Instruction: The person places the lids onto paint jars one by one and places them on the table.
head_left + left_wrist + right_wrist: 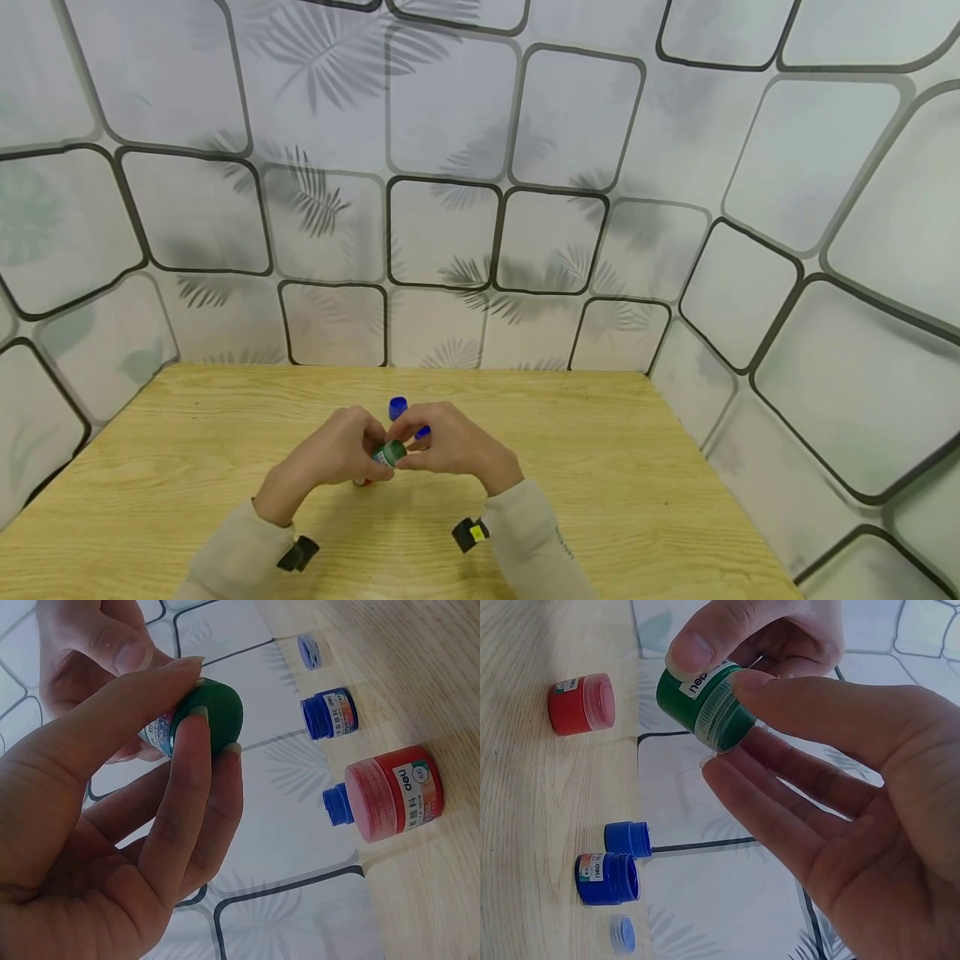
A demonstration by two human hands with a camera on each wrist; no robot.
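Between both hands, above the table, is a small green paint jar (681, 701) with a clear ribbed lid (724, 720), tilted. My left hand (341, 446) grips the jar's green body, thumb on its label side. The thumb and fingers of my right hand (453, 440) pinch the lid end. The lid is on the jar; whether it is loose I cannot tell. On the table near the hands stand a red paint jar (420, 787) with its clear lid on and an uncapped blue paint jar (596, 877).
Another small blue container (626, 838) stands beside the blue jar. A loose clear lid (622, 934) lies on the wooden table (585, 467). A patterned wall covering (442, 233) rises behind the table's far edge and along its sides.
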